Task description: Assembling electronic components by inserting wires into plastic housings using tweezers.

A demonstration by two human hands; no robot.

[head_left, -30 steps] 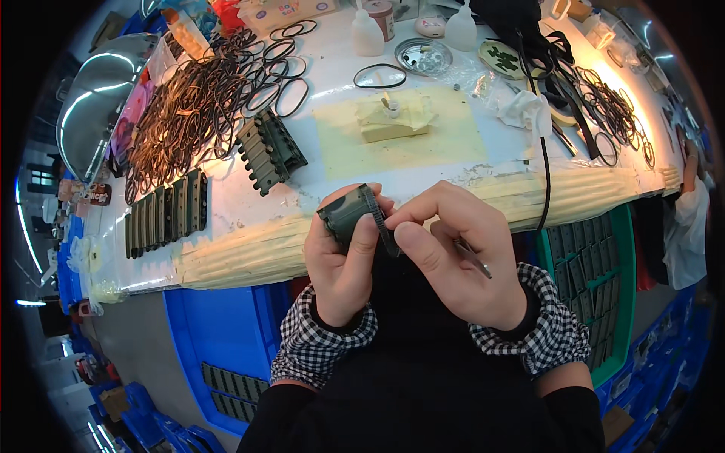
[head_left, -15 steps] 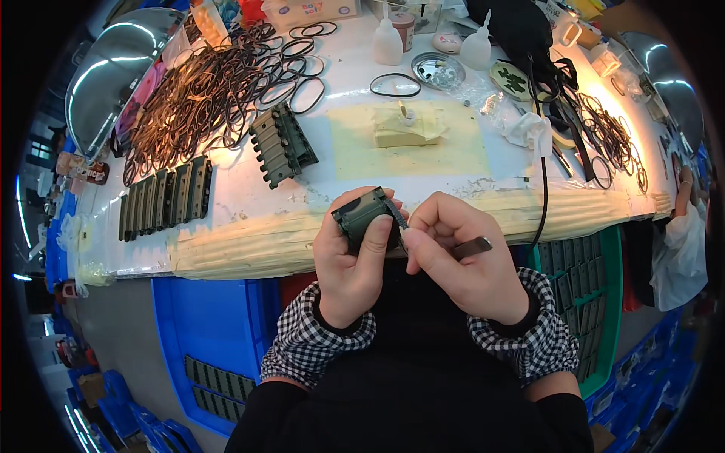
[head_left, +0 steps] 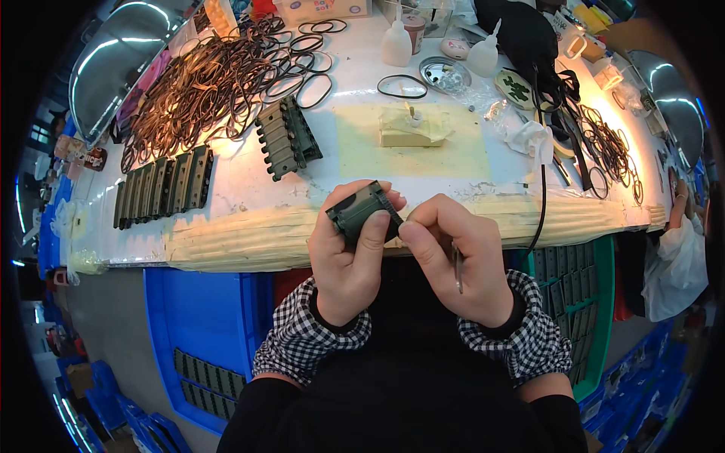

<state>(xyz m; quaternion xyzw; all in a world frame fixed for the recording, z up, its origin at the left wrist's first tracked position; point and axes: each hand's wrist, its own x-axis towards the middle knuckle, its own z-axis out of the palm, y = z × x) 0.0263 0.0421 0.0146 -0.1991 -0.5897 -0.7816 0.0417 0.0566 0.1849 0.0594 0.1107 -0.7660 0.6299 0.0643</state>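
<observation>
My left hand [head_left: 341, 273] is closed around a small green, black and brown camouflage-patterned part [head_left: 355, 214], boxy with ribbed edges, held over the table's near edge. Along the part's right end runs a dark ribbed strip [head_left: 393, 208]. There the thumb and forefinger of my right hand [head_left: 470, 260] pinch together, touching the strip or very close to it; what lies between the fingertips is too small to make out. A slim metal tool [head_left: 458, 269] is tucked in the same hand, its end sticking out below the fingers.
Similar camouflage parts [head_left: 162, 189] stand in a row at left, with a stacked pair [head_left: 287, 140] nearer the middle. Dark bands [head_left: 200, 83] pile up behind. A yellowish block [head_left: 404, 136], squeeze bottles [head_left: 396, 45] and a cable [head_left: 543, 200] lie ahead. Blue [head_left: 200, 302] and green bins [head_left: 604, 302] sit below.
The metal tool in my right hand has swung from pointing right to pointing down. My left hand has tilted the camouflage part slightly; the fingertips stay at its right end.
</observation>
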